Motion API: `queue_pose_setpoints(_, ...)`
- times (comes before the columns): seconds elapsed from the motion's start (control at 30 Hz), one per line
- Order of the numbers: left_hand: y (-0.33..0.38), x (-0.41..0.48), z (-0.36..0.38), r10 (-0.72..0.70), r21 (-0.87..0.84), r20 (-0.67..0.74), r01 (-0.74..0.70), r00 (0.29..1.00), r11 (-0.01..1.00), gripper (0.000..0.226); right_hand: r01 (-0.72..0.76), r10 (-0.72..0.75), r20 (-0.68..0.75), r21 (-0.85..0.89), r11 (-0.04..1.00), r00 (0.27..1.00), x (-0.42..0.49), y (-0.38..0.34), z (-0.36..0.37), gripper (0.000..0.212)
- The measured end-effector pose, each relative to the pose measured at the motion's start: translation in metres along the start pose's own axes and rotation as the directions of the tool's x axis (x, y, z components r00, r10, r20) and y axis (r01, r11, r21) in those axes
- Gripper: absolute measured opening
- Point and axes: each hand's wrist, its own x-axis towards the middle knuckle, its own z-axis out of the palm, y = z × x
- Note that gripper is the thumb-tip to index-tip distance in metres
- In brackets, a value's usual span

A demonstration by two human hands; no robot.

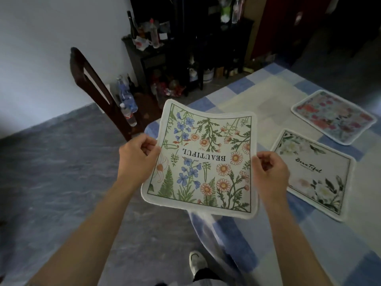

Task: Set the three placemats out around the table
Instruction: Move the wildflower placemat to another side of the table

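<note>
A wildflower placemat (203, 159) printed "BEAUTIFUL" hangs in the air over the table's near-left corner. My left hand (139, 154) pinches its left edge and my right hand (270, 171) pinches its right edge. A second placemat (315, 174) with white flowers and script lettering lies flat on the table just right of my right hand. The third placemat (333, 116), with red and pink flowers, lies flat farther back on the right. The table (237, 100) wears a blue and white checked cloth.
A dark wooden chair (92, 87) stands left of the table's far corner, with water bottles (126, 100) on the floor beside it. A dark shelf (156, 52) crowded with bottles stands against the back wall. My shoe (196, 263) shows below by the hanging cloth.
</note>
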Motion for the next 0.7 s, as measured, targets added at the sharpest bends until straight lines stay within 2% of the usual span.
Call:
queue_pose_setpoints(0.07,-0.003,0.034,0.003,0.016,-0.022,0.008,-0.016,1.000,1.000,0.005,0.000,0.000,-0.024,0.001,1.000,1.000,0.014,-0.012,0.019,0.019)
queue_pose_setpoints(0.2,-0.019,0.093,0.006,0.051,-0.075,0.019,-0.049,0.999,0.996,0.005,-0.017,0.014,-0.073,-0.045,0.999,0.997,0.040,-0.030,0.061,0.008)
queue_pose_setpoints(0.37,-0.051,0.175,0.007,0.162,-0.149,0.124,-0.143,0.979,0.978,0.006,-0.057,0.037,-0.173,-0.112,0.992,0.984,0.055,-0.049,0.116,0.004)
queue_pose_setpoints(0.53,-0.066,0.260,0.002,0.299,-0.227,0.243,-0.245,0.923,0.943,0.003,-0.105,0.041,-0.374,-0.152,0.983,0.927,0.048,-0.082,0.161,0.003)
queue_pose_setpoints(0.7,-0.067,0.318,0.011,0.383,-0.296,0.356,-0.286,0.853,0.911,0.005,-0.195,0.103,-0.467,-0.154,0.969,0.878,0.046,-0.101,0.193,0.003)
